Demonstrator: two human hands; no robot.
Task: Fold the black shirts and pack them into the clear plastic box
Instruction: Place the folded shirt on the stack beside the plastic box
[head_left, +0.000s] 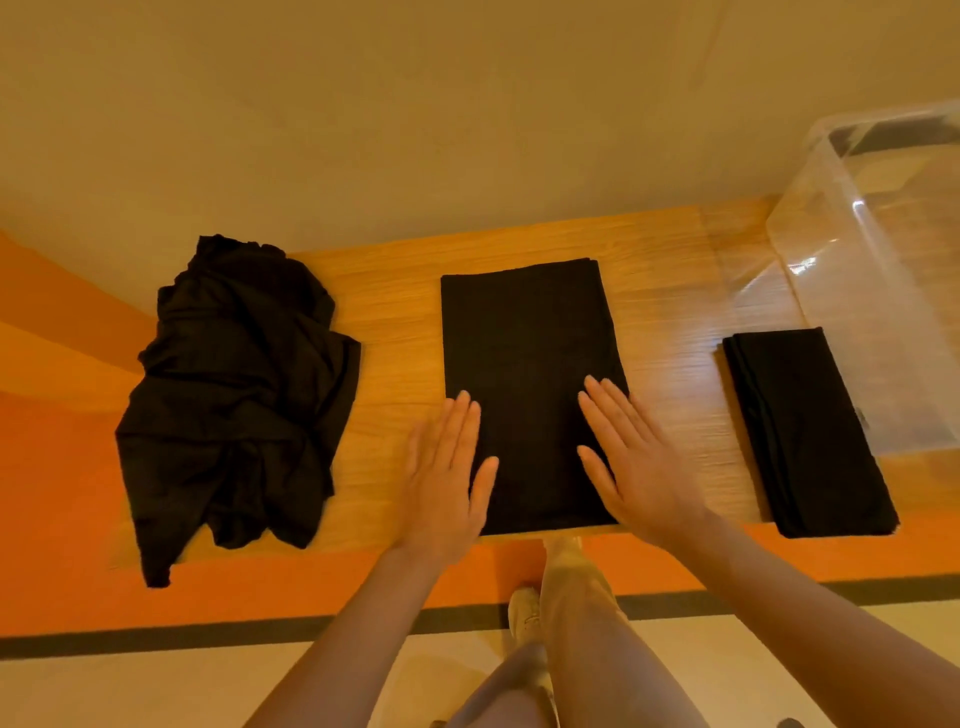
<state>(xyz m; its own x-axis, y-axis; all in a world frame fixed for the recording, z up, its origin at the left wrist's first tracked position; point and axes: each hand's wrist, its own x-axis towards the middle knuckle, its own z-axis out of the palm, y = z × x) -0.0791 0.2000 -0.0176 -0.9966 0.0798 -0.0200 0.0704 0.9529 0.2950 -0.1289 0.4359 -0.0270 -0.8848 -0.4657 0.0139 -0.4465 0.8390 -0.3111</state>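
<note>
Head view shows your left hand (447, 475) and right hand (636, 462) flat, fingers straight, on the half-folded shirt (524, 364) mid-table, one folded shirt (808, 431) beside the clear plastic box (883, 270), unfolded pile (234, 395) still waiting, nothing visibly packed.

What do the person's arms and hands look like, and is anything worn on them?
Both forearms are bare, with no sleeves in view. The left hand and the right hand are bare too: no gloves, and no rings, watch or bracelet that I can see. The picture is slightly blurred, so small details might be missed.
</note>
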